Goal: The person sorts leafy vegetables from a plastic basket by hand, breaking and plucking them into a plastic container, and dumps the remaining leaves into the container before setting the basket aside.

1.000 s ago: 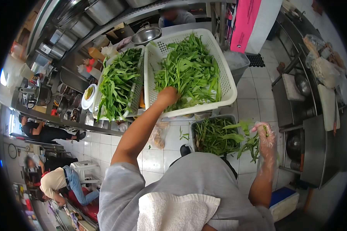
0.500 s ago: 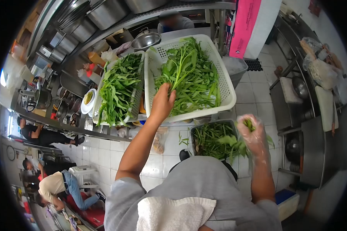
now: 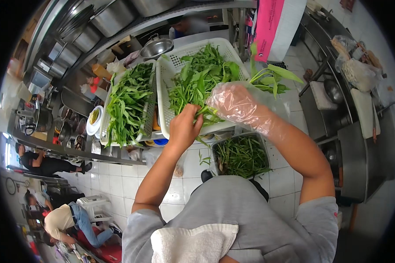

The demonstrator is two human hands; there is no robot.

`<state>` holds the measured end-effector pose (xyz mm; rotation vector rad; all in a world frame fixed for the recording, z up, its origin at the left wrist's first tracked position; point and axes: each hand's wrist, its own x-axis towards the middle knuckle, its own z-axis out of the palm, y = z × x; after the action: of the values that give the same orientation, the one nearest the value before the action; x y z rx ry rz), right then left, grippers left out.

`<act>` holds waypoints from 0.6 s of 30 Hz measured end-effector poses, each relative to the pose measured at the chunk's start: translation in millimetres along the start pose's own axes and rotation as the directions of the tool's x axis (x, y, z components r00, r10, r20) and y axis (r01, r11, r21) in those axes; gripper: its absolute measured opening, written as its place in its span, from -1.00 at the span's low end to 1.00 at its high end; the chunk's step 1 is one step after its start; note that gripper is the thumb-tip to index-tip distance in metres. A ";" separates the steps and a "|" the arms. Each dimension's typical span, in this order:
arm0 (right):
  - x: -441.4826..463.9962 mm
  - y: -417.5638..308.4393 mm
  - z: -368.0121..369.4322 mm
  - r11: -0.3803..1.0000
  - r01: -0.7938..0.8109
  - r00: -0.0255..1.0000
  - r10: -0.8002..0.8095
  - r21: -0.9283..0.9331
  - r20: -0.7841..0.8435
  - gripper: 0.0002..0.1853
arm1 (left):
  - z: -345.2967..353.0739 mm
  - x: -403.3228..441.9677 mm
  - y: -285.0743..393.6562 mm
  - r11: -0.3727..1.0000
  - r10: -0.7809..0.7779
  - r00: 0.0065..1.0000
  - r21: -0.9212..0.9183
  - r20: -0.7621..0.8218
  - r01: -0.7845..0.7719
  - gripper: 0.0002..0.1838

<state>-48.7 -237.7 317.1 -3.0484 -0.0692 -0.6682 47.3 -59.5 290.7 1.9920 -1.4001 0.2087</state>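
Has a white towel [image 3: 197, 245] nearest, with a grey bin [image 3: 213, 153] of greens [image 3: 241, 153] beyond on the floor [image 3: 173, 188]. Pinches green stems [image 3: 200, 115] in the left grip [image 3: 185, 128] and, just beside, clutches a leafy bunch [image 3: 285, 73] in the plastic-covered right grip [image 3: 239, 101], at the near side of the large white basket [image 3: 163, 94]. Has heaped leaves [image 3: 210, 65] in that basket, another basket [image 3: 150, 110] to the left, a metal bowl [image 3: 157, 47] farther off.

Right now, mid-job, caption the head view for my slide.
Bare left grip and plastic-gloved right grip hold leafy green stems at the near side of a white perforated basket.
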 end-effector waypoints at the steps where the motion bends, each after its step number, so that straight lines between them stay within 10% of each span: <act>1: -1.5 0.3 1.0 0.999 0.029 0.998 -0.030 0.028 0.047 -0.88 | -2.9 -0.3 -0.1 1.000 -0.005 1.000 0.000 -0.004 0.005 -0.79; 4: -8.7 2.8 14.6 0.991 0.109 0.991 -0.115 0.079 0.073 -0.86 | -6.3 -3.8 -0.7 0.991 0.131 0.991 0.028 -0.025 -0.131 -0.79; 7: -11.1 -7.1 10.4 0.986 0.166 0.958 -0.157 0.018 -0.238 -0.83 | -3.4 -3.9 1.2 0.993 0.102 0.994 -0.055 -0.023 -0.103 -0.82; 11: 1.9 12.8 16.1 0.586 -0.351 0.874 0.485 0.731 0.031 -0.77 | 5.5 1.9 4.3 0.918 -0.180 0.983 -0.364 -0.033 0.156 -0.85; 12: -0.3 27.7 -5.6 0.342 -0.393 0.721 0.691 0.853 0.055 -0.75 | 8.0 2.4 1.3 0.879 -0.222 0.974 -0.440 -0.038 0.183 -0.85; 13: -15.5 62.7 9.9 0.375 0.012 0.688 0.669 0.927 -0.280 -0.71 | 13.3 -2.9 -9.3 0.852 -0.172 0.984 -0.509 -0.052 0.122 -0.87; 14: -23.2 73.9 -14.4 0.213 -0.185 0.574 0.816 0.959 -0.070 -0.70 | 8.2 -3.3 -13.5 0.854 -0.169 0.984 -0.506 -0.053 0.120 -0.87; 15: -28.2 82.4 -45.1 0.012 -0.351 0.408 0.902 0.936 0.141 -0.70 | 2.7 -5.6 -18.5 0.589 -0.373 0.916 -0.726 0.146 0.355 -0.86; 16: -45.7 91.8 -59.4 0.174 -0.298 0.542 0.840 0.939 0.016 -0.69 | -0.9 -9.3 -21.7 0.219 -0.485 0.784 -0.814 0.387 0.537 -0.84; 18: -75.9 102.3 -77.9 0.427 -0.304 0.642 0.753 0.851 -0.149 -0.68 | -2.2 -9.0 -25.6 0.089 -0.505 0.758 -0.849 0.412 0.521 -0.82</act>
<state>-145.3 -345.1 355.0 -1.7665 0.5241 -1.0140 66.6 -46.6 276.7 1.2274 -0.3975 -0.8313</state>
